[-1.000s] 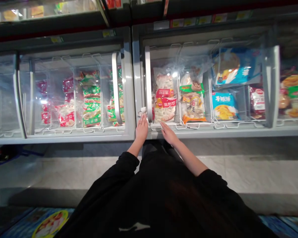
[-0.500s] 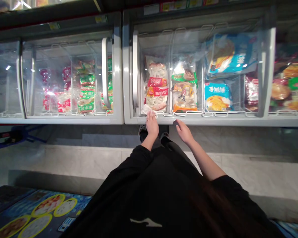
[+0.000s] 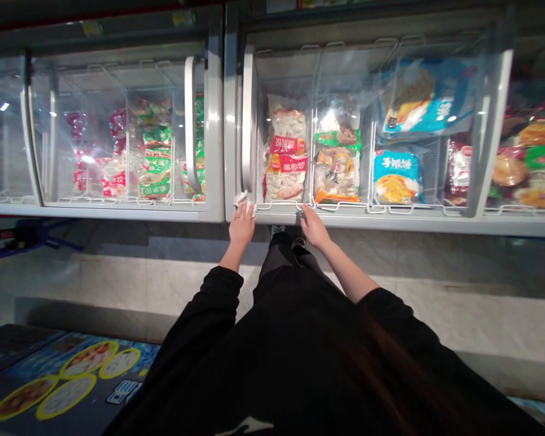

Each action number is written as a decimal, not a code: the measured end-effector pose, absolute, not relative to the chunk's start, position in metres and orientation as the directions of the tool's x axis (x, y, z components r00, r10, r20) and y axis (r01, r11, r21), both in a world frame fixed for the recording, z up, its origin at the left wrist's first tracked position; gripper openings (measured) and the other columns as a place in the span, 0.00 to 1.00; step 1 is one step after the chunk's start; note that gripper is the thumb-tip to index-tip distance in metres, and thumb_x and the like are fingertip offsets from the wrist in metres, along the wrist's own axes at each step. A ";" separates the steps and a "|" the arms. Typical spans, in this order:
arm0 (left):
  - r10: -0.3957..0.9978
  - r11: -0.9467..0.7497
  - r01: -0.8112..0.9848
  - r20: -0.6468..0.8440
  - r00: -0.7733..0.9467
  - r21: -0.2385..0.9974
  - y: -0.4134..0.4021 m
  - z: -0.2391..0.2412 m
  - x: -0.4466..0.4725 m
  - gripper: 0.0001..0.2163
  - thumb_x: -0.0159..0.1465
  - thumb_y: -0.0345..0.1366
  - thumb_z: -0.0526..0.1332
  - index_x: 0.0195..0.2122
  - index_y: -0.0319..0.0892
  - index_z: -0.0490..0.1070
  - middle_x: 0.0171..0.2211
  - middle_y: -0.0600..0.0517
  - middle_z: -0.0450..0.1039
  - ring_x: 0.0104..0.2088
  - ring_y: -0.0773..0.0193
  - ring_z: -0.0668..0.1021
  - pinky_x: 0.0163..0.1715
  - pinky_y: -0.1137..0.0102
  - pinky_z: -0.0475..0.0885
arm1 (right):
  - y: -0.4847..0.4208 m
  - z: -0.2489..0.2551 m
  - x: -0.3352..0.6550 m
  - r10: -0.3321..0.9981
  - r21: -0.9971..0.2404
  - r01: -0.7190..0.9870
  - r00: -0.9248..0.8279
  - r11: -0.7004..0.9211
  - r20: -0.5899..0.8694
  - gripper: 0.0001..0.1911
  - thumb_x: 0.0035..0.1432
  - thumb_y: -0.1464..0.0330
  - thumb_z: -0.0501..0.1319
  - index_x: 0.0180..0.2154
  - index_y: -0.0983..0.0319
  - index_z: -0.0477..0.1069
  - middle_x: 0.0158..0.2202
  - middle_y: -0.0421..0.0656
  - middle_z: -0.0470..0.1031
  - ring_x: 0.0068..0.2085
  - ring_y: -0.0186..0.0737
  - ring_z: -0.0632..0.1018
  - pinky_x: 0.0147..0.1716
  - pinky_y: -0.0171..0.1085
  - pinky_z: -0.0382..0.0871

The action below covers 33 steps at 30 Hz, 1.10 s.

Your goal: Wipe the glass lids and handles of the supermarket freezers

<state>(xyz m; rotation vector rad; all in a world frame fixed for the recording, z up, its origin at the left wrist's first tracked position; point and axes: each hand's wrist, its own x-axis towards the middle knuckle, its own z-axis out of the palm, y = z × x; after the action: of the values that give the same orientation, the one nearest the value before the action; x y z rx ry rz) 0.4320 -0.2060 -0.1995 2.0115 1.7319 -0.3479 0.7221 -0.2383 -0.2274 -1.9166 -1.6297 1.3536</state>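
Note:
My left hand [image 3: 242, 225] presses a crumpled white cloth [image 3: 242, 198] against the front rim of the chest freezer [image 3: 272, 216], near its left corner. The fingers lie together over the cloth and cover part of it. My right hand [image 3: 314, 227] is closed over the same rim farther right, with its fingers bent at the edge. Behind the glass stand bagged frozen dumplings [image 3: 287, 175] with red labels. Beside them is a bag with an orange strip [image 3: 336, 175]. A white upright door handle [image 3: 247, 121] rises above my left hand.
Blue bags of frozen flatbread [image 3: 398, 177] lie in wire baskets to the right. A second freezer [image 3: 215, 121] adjoins on the left. A blue-framed object [image 3: 49, 235] stands on the floor at left. Behind me is a printed chest [image 3: 49, 375].
My left hand has slid left along the rim with the cloth, to the freezer's corner. My right hand has also shifted left and now rests on the rim.

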 end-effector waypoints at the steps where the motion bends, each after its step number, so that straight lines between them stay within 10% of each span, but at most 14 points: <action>1: 0.858 -0.100 0.978 -0.483 0.177 0.181 -0.204 -0.198 0.422 0.29 0.74 0.36 0.52 0.76 0.40 0.56 0.77 0.43 0.50 0.77 0.52 0.56 0.74 0.54 0.56 | -0.233 -0.229 0.715 0.880 -0.721 0.616 -0.092 -0.317 -0.465 0.32 0.66 0.69 0.53 0.70 0.62 0.64 0.73 0.49 0.64 0.74 0.46 0.63 0.76 0.53 0.53; 12: 0.891 0.129 0.982 -0.452 -0.053 0.141 -0.206 -0.213 0.475 0.32 0.74 0.40 0.52 0.77 0.38 0.50 0.79 0.41 0.43 0.78 0.50 0.50 0.75 0.52 0.54 | -0.233 -0.226 0.738 0.874 -0.711 0.624 -0.090 -0.324 -0.477 0.33 0.64 0.71 0.52 0.69 0.62 0.65 0.72 0.50 0.66 0.74 0.45 0.63 0.76 0.55 0.53; 33: 0.760 -0.311 0.850 -0.425 0.491 0.426 -0.243 -0.222 0.880 0.35 0.74 0.51 0.53 0.77 0.39 0.50 0.79 0.45 0.43 0.79 0.50 0.49 0.76 0.52 0.52 | -0.274 -0.225 1.067 0.887 -0.666 0.610 0.148 -0.429 -0.436 0.29 0.66 0.68 0.50 0.65 0.65 0.70 0.66 0.56 0.72 0.68 0.52 0.71 0.72 0.57 0.60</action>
<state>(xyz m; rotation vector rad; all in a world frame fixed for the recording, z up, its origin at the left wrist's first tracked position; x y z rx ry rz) 0.8801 -0.2427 -0.2219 2.1312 1.3193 -0.1915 1.0666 -0.2736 -0.2253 -2.1006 -1.4414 1.1690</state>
